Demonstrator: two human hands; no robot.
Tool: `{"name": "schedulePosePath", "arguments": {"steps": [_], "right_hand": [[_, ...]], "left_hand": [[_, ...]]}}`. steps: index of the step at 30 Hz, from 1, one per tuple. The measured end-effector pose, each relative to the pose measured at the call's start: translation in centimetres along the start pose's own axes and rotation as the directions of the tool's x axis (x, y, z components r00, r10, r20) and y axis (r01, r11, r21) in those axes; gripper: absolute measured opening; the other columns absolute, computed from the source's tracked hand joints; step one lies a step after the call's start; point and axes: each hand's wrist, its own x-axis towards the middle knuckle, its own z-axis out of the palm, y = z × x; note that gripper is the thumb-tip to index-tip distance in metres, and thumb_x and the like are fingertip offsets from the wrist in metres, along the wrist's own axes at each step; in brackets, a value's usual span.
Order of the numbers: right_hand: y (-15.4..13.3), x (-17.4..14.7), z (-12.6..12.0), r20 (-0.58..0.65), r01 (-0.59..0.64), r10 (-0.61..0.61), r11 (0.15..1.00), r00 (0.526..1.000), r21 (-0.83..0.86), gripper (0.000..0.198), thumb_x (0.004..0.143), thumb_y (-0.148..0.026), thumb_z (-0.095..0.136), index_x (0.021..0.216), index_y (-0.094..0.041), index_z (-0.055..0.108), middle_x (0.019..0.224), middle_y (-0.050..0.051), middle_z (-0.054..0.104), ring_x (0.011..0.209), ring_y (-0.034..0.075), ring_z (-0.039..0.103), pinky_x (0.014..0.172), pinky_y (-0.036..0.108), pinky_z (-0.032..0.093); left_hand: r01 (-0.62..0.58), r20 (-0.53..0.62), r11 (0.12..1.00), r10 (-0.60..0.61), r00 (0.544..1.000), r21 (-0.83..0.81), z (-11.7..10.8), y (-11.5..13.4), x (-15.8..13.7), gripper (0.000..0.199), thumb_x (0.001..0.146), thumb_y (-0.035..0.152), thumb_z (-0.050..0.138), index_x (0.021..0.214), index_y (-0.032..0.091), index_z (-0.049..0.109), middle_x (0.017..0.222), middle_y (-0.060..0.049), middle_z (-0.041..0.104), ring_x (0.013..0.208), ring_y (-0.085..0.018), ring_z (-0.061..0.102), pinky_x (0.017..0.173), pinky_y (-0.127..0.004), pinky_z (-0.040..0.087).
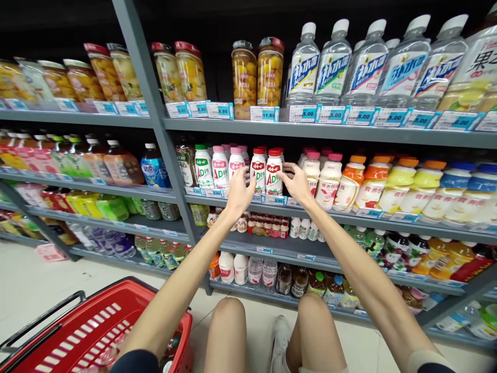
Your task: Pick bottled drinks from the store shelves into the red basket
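On the middle shelf, two white milk drink bottles with red caps stand side by side: a left red-capped bottle (258, 170) and a right red-capped bottle (274, 173). My left hand (239, 190) is at the left one's side, fingers apart and curved, overlapping the front of a pink-capped bottle (236, 160). From the other side, my right hand (297, 181) reaches in with bent, spread fingers, its thumb close to or touching the right bottle. Further left stands a green-capped bottle (203, 167) of the same shape. More red caps show behind the front pair.
A red shopping basket (128, 295) with goods in it sits on the floor at lower left. Taller yogurt drink bottles (329, 181) line the shelf to the right. Price tags run along the shelf edge (330, 211). Fruit jars (269, 72) and water bottles (305, 65) fill the shelf above.
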Motion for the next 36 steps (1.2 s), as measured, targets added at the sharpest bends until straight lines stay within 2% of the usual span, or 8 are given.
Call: {"name": "schedulePosePath", "arguments": {"steps": [3, 7, 11, 15, 21, 26, 31, 36], "right_hand": [[0.6, 0.0, 0.3, -0.060, -0.031, 0.029, 0.999, 0.998, -0.030, 0.048, 0.092, -0.048, 0.074, 0.127, -0.016, 0.068, 0.130, 0.017, 0.075, 0.122, 0.030, 0.073, 0.112, 0.049, 0.059], [0.4, -0.8, 0.9, -0.077, 0.000, -0.014, 0.984, 0.997, -0.180, 0.053, 0.094, -0.047, 0.071, 0.138, -0.017, 0.064, 0.139, 0.017, 0.072, 0.128, 0.031, 0.070, 0.116, 0.051, 0.055], [0.0, -1.6, 1.5, -0.076, -0.035, 0.010, 0.940, 0.997, -0.338, 0.082, 0.086, -0.050, 0.082, 0.155, -0.017, 0.052, 0.139, 0.019, 0.071, 0.128, 0.037, 0.069, 0.115, 0.059, 0.053], [0.2, -1.8, 1.6, -0.048, -0.049, 0.035, 0.946, 0.998, -0.322, 0.085, 0.088, -0.048, 0.080, 0.160, -0.017, 0.047, 0.134, 0.019, 0.073, 0.120, 0.037, 0.072, 0.109, 0.060, 0.057], [0.8, -1.4, 1.0, -0.015, -0.037, 0.035, 0.955, 0.999, -0.293, 0.088, 0.087, -0.050, 0.081, 0.162, -0.020, 0.046, 0.134, 0.017, 0.074, 0.115, 0.035, 0.075, 0.105, 0.056, 0.060], [0.6, -2.0, 1.0, 0.020, -0.010, 0.018, 0.940, 1.000, -0.340, 0.088, 0.092, -0.059, 0.074, 0.164, -0.020, 0.043, 0.145, 0.019, 0.067, 0.133, 0.038, 0.065, 0.117, 0.059, 0.051], [-0.8, -2.0, 1.2, -0.064, 0.076, -0.113, 0.907, 0.992, -0.415, 0.082, 0.102, -0.070, 0.052, 0.160, -0.013, 0.043, 0.164, 0.024, 0.045, 0.156, 0.037, 0.041, 0.132, 0.059, 0.030], [-2.5, 1.6, 0.8, -0.145, 0.042, -0.094, 0.944, 0.985, -0.327, 0.078, 0.103, -0.078, 0.042, 0.149, -0.016, 0.054, 0.157, 0.021, 0.055, 0.151, 0.035, 0.047, 0.132, 0.058, 0.029]], "left_hand": [[-0.051, -0.014, 0.998, 0.052, 0.999, 0.044, 0.8, -0.3, 1.8, 0.038, 0.101, 0.022, 0.057, 0.138, 0.013, 0.060, 0.143, -0.021, 0.064, 0.126, -0.028, 0.069, 0.103, -0.044, 0.063], [-0.091, 0.005, 0.975, 0.092, 0.996, 0.202, 1.6, -0.2, 4.2, 0.045, 0.099, 0.023, 0.062, 0.142, 0.011, 0.056, 0.148, -0.023, 0.062, 0.141, -0.034, 0.058, 0.121, -0.052, 0.048], [0.026, 0.053, 0.960, -0.043, 0.998, 0.279, 2.6, 0.1, 4.9, 0.042, 0.097, 0.026, 0.067, 0.133, 0.008, 0.058, 0.136, -0.027, 0.068, 0.134, -0.041, 0.062, 0.117, -0.057, 0.048], [0.137, 0.117, 0.974, -0.160, 0.980, 0.181, 2.9, 0.2, 4.4, 0.050, 0.092, 0.021, 0.071, 0.136, 0.006, 0.053, 0.122, -0.027, 0.073, 0.117, -0.041, 0.071, 0.104, -0.055, 0.055], [0.084, 0.079, 0.987, -0.096, 0.992, 0.140, 2.3, 0.1, 4.0, 0.051, 0.087, 0.024, 0.079, 0.133, 0.014, 0.058, 0.111, -0.018, 0.077, 0.105, -0.036, 0.074, 0.103, -0.052, 0.056], [0.086, 0.074, 0.975, -0.103, 0.992, 0.203, 2.4, 0.0, 3.8, 0.054, 0.091, 0.027, 0.077, 0.138, 0.010, 0.057, 0.118, -0.022, 0.076, 0.113, -0.038, 0.072, 0.103, -0.050, 0.055], [0.043, 0.109, 0.982, -0.064, 0.992, 0.185, 2.3, -0.1, 3.0, 0.048, 0.098, 0.034, 0.071, 0.137, 0.010, 0.055, 0.116, -0.023, 0.075, 0.115, -0.039, 0.071, 0.106, -0.050, 0.052], [-0.038, 0.026, 0.983, 0.034, 0.999, 0.181, 1.1, 1.3, 4.8, 0.036, 0.106, 0.033, 0.053, 0.134, 0.010, 0.058, 0.129, -0.026, 0.072, 0.128, -0.039, 0.066, 0.115, -0.052, 0.046]]}}
